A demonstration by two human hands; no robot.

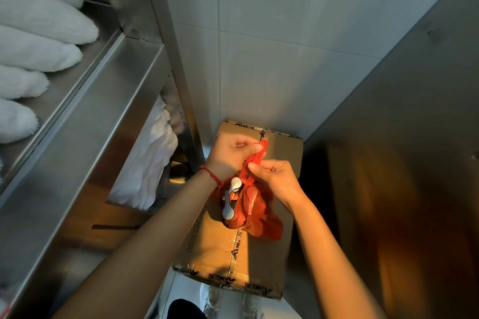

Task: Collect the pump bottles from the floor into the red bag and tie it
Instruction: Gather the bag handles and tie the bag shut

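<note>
The red bag rests on top of a taped cardboard box in the middle of the head view. Silver pump heads of the pump bottles stick out of the bag's mouth on its left side. My left hand pinches one red handle strip of the bag and holds it up over the box's far end. My right hand pinches the bag's gathered neck just right of the pump heads. The bottle bodies are hidden inside the bag.
A steel shelving unit with stacked white towels fills the left. More white linen sits on a lower shelf. A tiled wall is ahead, a metal panel at right. My shoes show below the box.
</note>
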